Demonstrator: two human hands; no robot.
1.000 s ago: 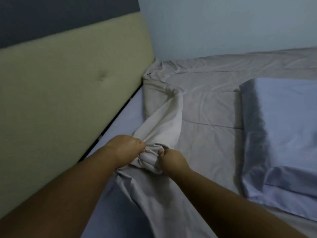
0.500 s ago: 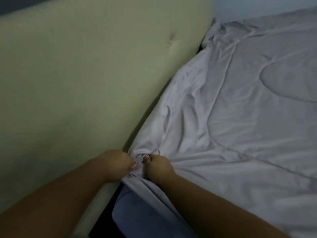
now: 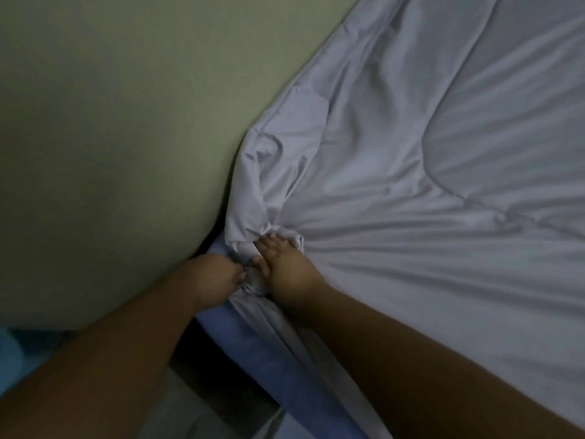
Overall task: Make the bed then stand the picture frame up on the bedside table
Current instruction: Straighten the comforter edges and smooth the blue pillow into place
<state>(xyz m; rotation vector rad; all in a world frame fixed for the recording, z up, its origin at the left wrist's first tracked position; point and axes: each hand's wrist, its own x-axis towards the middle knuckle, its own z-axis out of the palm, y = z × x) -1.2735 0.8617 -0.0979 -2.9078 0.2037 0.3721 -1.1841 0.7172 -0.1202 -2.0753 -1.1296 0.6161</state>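
Grey quilted blanket (image 3: 411,185) covers the bed; its bunched corner lies against the padded olive headboard (image 3: 110,137). Left hand (image 3: 215,280) and right hand (image 3: 285,270), fingers closed on that corner, sit just beside the headboard. Creases fan away from the headboard. Blue sheet (image 3: 262,350) shows along the mattress edge below.

Headboard (image 3: 110,153) left; blanket (image 3: 443,185) right, over mattress (image 3: 253,350).

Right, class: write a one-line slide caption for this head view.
Both hands, left and right, bunch the grey duvet corner beside the green headboard.
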